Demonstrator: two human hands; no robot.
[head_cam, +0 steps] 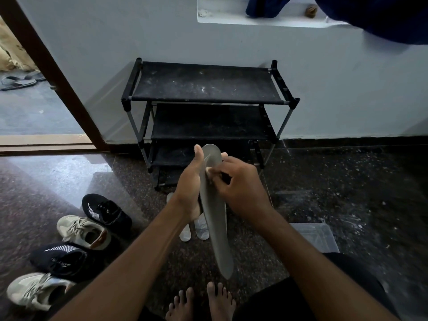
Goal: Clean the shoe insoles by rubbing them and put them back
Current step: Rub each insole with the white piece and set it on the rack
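Dark speckled stone floor (324,181) is stretching out from a pale wall (92,42), and a black shoe rack (203,84) is standing against that wall. Directly in front of the shoe rack, the person's left hand (188,186) is gripping the grey insole (217,232) near its upper end. The thumb is lying straight up along one edge and the fingers are wrapping behind, probably to brace the thin strip so it is not flexing away under pressure. The right hand (238,184) is curling onto the same insole from the other side, with its thumb tip pressing on the face, which looks like a rubbing grip. The insole's lower end is hanging free toward the person's bare feet (201,302). Under the hands, on the floor in front of the rack, two pale insoles (185,232) are lying side by side, seemingly set within reach for their turn or already done; which cannot be told. Left of the rack, two black shoes (106,212) and two beige shoes (81,230) are sitting with their openings upward, ready to take insoles back. Right of the rack, nearer the person, a clear plastic container (315,237) is resting on the floor.
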